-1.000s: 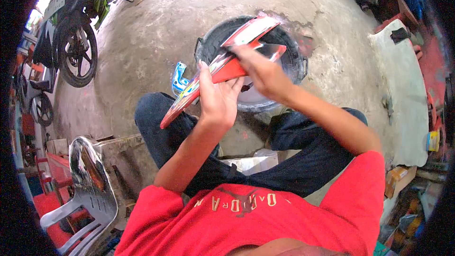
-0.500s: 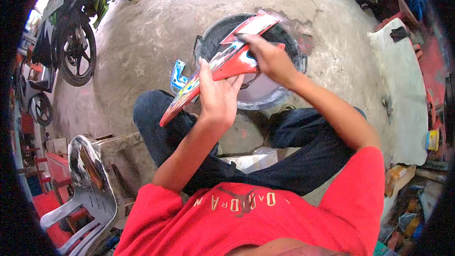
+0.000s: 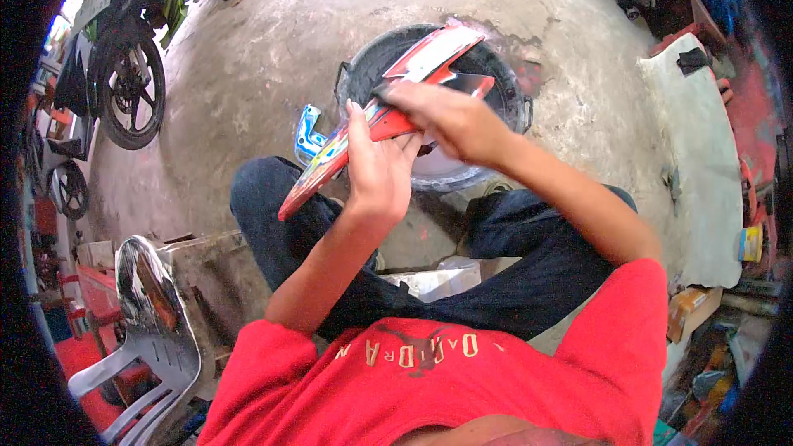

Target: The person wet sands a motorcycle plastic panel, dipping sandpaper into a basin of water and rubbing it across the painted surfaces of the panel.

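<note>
A long red, white and multicoloured motorcycle fairing panel slants over a round dark basin, its forked end at the far side. My left hand supports it from below, thumb along the near edge. My right hand is pressed down on the panel's middle, fingers closed over a small dark piece that looks like sandpaper; most of this is hidden. Cloudy water shows in the basin. Left of the basin, close to the panel, is a blue and white painted part.
Motorcycles stand at the left. A grey plastic chair is at lower left, near my knee. Along the right lies a pale panel, with a yellow tub beside it. Concrete floor surrounds the basin.
My right hand has slid left and slightly toward me along the panel, from near its forked end to its middle. My left hand and the panel stay almost in place.
</note>
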`<state>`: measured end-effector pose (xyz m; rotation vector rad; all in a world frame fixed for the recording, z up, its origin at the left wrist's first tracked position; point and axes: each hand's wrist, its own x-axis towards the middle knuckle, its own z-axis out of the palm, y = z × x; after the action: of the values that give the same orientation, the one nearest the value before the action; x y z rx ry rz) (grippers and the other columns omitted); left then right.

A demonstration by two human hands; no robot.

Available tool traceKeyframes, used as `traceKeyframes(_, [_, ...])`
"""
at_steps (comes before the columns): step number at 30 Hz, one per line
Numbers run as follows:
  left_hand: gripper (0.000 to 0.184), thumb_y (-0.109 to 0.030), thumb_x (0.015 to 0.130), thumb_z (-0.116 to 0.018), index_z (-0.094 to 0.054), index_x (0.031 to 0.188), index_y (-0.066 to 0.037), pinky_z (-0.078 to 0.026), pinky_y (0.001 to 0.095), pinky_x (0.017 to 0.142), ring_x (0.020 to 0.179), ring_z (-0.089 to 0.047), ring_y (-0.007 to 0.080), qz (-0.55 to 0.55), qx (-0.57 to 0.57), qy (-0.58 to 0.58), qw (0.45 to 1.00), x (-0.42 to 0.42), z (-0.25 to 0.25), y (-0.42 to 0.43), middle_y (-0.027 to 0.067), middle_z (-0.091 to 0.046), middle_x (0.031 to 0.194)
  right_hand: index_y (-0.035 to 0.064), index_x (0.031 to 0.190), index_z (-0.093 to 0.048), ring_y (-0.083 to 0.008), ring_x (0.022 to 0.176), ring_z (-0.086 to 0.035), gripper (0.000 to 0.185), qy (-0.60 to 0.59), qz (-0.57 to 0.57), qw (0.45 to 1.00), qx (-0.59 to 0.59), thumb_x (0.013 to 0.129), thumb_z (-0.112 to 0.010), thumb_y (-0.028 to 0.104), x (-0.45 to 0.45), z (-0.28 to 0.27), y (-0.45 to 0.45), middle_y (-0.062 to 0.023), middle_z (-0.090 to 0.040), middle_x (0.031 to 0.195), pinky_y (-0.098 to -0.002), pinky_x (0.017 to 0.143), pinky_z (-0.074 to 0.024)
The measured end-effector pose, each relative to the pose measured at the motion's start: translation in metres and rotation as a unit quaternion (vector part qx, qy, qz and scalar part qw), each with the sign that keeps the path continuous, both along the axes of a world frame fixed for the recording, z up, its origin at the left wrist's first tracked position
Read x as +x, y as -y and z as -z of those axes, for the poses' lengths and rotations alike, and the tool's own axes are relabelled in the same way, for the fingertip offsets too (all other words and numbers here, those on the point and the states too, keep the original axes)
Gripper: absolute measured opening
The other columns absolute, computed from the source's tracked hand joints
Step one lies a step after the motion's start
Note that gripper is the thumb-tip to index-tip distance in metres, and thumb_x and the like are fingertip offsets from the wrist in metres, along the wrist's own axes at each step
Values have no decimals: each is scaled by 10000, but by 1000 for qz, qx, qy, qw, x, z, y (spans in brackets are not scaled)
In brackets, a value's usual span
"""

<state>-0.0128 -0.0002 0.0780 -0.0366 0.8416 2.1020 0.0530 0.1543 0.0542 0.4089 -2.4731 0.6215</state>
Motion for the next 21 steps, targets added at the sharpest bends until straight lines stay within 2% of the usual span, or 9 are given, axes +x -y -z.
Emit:
traceKeyframes(4, [673,-530,1060,-213,-412,1402,14,-277,497,1187,1366,-444,328,-9,4,-3,1000,2,-1,0,188,-487,1434,7,1371,-527,-352,1233,-585,412,-5,5,1000,-28,965,-539,77,1,16,-11,-201,-600,1324,-374,1020,-488])
traceKeyframes(6, [673,-532,1058,-218,-413,1399,15,-276,495,1188,1375,-433,326,-7,-9,3,1000,-2,-1,0,187,-493,1425,10,1378,-514,-349,1207,-597,370,96,174,974,-109,1023,-450,97,-5,26,-28,-226,-603,1296,-367,991,-489])
traceKeyframes(8, [666,-531,1057,-220,-419,1395,7,-283,493,1184,1371,-438,325,-11,-9,4,1000,0,-1,0,185,-497,1421,7,1369,-520,-357,1229,-581,373,135,168,963,-160,1004,-487,78,-2,18,-16,-224,-599,1302,-377,1019,-474])
traceKeyframes(11, [652,-530,1057,-223,-424,1390,-6,-297,492,1175,1362,-449,324,-10,-2,-8,1000,1,0,0,185,-499,1419,32,1375,-515,-376,1268,-550,433,21,-2,999,-48,949,-502,111,5,-2,21,-228,-575,1332,-447,1085,-431])
traceKeyframes(14, [638,-536,1056,-229,-433,1386,-29,-306,483,1170,1358,-455,320,-2,-14,5,1000,2,-1,0,174,-501,1422,38,1376,-518,-365,1249,-564,443,23,1,999,-50,941,-520,123,-3,15,-6,-222,-575,1335,-438,1057,-450])
traceKeyframes(15, [641,-539,1054,-230,-433,1388,-30,-305,480,1171,1359,-453,319,-5,-23,6,1000,2,-2,0,170,-500,1426,37,1373,-520,-352,1225,-579,446,98,86,989,-73,939,-532,136,-3,15,-17,-215,-574,1339,-432,1020,-471])
traceKeyframes(16, [644,-543,1053,-231,-433,1390,-32,-305,478,1171,1361,-451,319,-10,-32,7,999,2,-2,-1,165,-498,1429,26,1365,-531,-327,1179,-618,371,86,132,984,-89,999,-492,74,-4,11,-24,-208,-623,1274,-369,1004,-479])
traceKeyframes(18, [665,-553,1050,-234,-410,1417,-26,-288,477,1182,1372,-440,317,-2,-12,5,1000,1,0,1,157,-487,1446,26,1362,-533,-333,1200,-607,376,112,142,978,-101,989,-508,65,-1,10,-21,-200,-615,1295,-376,1017,-475])
traceKeyframes(21, [689,-564,1047,-241,-380,1440,-15,-267,482,1193,1387,-425,315,7,11,5,1000,-2,7,0,164,-475,1456,42,1364,-539,-347,1248,-576,380,25,-6,998,-50,985,-520,65,6,-9,16,-177,-602,1332,-401,1052,-456])
